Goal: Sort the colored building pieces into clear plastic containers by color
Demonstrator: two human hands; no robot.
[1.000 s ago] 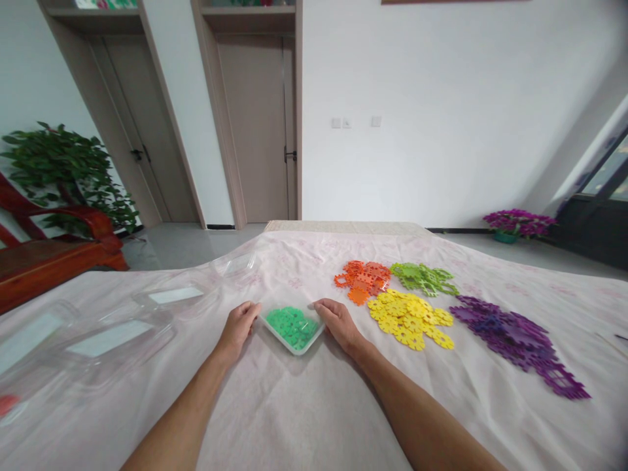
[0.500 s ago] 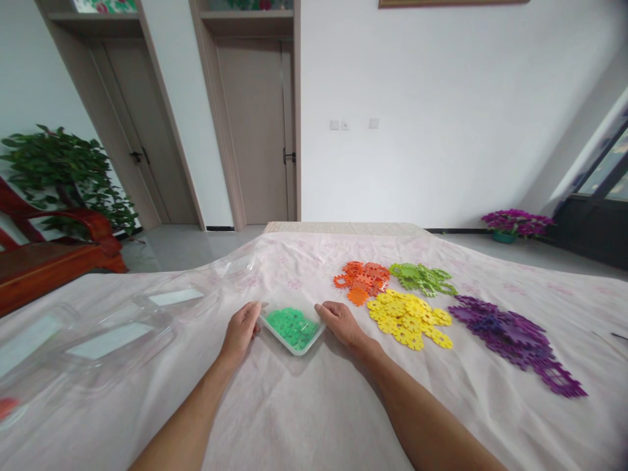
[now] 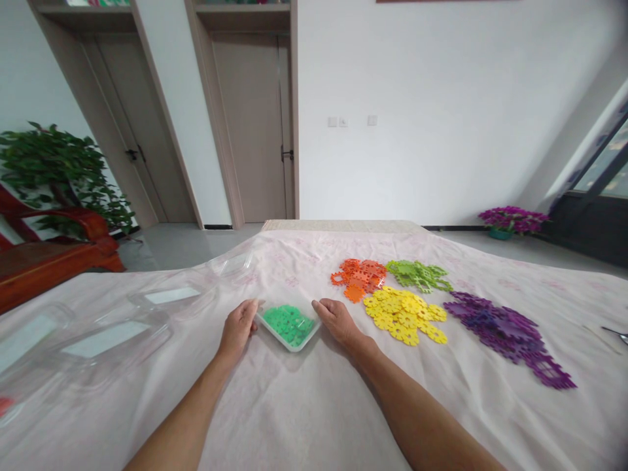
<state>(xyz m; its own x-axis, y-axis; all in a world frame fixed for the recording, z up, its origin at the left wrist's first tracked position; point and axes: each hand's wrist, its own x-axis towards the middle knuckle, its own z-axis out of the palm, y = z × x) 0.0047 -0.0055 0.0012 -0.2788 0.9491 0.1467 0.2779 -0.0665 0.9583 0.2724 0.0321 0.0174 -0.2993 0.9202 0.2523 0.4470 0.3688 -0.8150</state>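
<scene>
A clear plastic box [image 3: 293, 347] with green snowflake discs [image 3: 288, 324] inside sits at the middle of the cloth, one corner toward me. My left hand [image 3: 239, 323] grips its left corner, thumb on top and fingers curled at the side. On the right corner my right hand [image 3: 336, 319] is closed the same way. To the right lie loose heaps of pieces: orange [image 3: 359, 278], light green [image 3: 418, 275], yellow [image 3: 405, 314] and purple [image 3: 507, 337]. The undersides of both hands are hidden.
Several clear plastic containers with pale labels, such as a long one [image 3: 115, 343], stand on the left of the table [image 3: 275, 418]. A small clear container [image 3: 233, 264] is at the back left. Thin utensils [image 3: 615, 332] lie at the far right. A wooden chair [image 3: 59, 245] stands beyond the left edge.
The whole view has shifted slightly. Both hands keep the same hold on the box, and the heaps have not visibly moved on the cloth.
</scene>
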